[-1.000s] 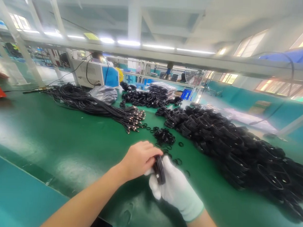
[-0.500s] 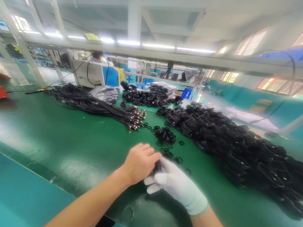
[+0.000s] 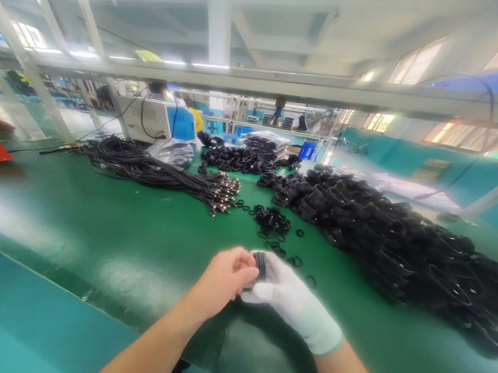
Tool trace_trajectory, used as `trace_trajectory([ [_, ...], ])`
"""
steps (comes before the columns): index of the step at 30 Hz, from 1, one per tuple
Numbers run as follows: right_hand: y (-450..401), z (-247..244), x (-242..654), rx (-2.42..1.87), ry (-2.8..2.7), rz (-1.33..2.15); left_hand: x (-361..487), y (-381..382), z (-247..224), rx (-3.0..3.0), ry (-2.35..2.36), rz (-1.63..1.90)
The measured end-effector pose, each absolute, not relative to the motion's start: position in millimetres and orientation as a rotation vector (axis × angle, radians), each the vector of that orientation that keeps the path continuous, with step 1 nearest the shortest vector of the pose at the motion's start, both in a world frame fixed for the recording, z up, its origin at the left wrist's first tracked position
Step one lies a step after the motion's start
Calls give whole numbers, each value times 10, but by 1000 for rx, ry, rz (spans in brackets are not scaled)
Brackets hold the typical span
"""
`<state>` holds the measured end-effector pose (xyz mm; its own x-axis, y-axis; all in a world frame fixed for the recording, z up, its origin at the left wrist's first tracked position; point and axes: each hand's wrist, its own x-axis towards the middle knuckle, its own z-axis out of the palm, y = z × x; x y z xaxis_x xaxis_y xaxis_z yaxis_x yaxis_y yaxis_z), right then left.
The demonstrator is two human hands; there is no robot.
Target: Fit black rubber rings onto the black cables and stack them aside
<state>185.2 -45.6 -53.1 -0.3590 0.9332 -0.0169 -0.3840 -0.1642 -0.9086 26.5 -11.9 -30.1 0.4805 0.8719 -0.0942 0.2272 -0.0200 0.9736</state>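
My gloved right hand (image 3: 288, 299) is closed around a small coil of black cable (image 3: 260, 264), its loops stacked side by side. My bare left hand (image 3: 225, 275) meets the coil from the left, with bent fingers and thumb gripping its near side. Part of the coil is hidden behind my fingers and the white glove. Just beyond my hands lies a small heap of black rubber rings (image 3: 274, 220), with several loose ones around it.
On the green table (image 3: 121, 225) a long bundle of black cables (image 3: 179, 178) with metal tips lies at the back left. A large pile of coiled cables (image 3: 378, 229) covers the right side. Behind stand a white and blue machine (image 3: 159, 119) and stacked plastic-bagged goods (image 3: 267, 143).
My left hand has turned and drawn back slightly down and left, so the coil's loops show more. My right hand has stayed nearly in place, its fingers closing more around the coil.
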Motion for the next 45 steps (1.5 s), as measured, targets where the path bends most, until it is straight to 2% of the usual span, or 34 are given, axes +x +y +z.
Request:
trace_trajectory([
  [7, -476, -507, 1822, -689, -1128, 1786, 316, -140, -433, 1172, 762, 638],
  [19, -487, -586, 1808, -721, -963, 1880, 214, -59, -414, 1439, 854, 561],
  [22, -479, -602, 1832, -782, -947, 1850, 198, -68, -375, 1816, 1101, 760],
  [25, -487, -617, 1822, -790, -975, 1836, 229, -94, -428, 2130, 1119, 929],
  [31, -521, -624, 1723, -618, -928, 1914, 300, -84, -654, 2178, 1121, 1190],
  [37, -504, -589, 1679, -675, -907, 1855, 347, -32, -624, 2207, 1195, 1138],
  [45, -488, -702, 1704, -611, -788, 1954, 341, 5, -669, 2283, 1187, 1142],
])
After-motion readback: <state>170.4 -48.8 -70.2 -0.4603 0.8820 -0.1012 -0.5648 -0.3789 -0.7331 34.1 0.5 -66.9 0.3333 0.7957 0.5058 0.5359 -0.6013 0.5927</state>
